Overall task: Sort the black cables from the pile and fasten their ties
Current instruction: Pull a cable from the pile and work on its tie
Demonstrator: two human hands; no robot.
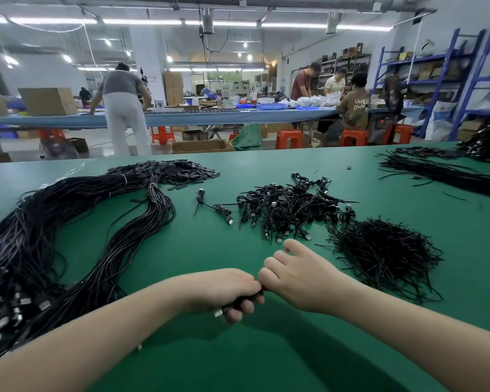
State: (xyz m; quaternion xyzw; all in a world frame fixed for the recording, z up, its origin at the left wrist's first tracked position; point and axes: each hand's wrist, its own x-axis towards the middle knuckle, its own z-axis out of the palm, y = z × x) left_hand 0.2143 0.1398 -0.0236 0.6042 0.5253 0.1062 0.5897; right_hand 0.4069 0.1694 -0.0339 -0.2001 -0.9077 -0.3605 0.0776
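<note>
My left hand (227, 291) is closed around a coiled black cable (245, 299) just above the green table (266, 349); a silver plug end pokes out under its fingers. My right hand (297, 274) touches the left one and pinches the cable's end or tie between its fingers; which one is hidden. Beyond the hands lies a heap of small coiled black USB cables (289, 210). A mound of loose black ties (385, 250) sits to the right of my right hand. A long thick bundle of uncoiled black cables (54, 236) curves along the left side.
A pile of flat black tabs (178, 171) lies at the far left-centre of the table. More black cable bundles (450, 174) stretch along the far right. Behind the table are orange stools, cardboard boxes, blue shelving and several people at another long bench.
</note>
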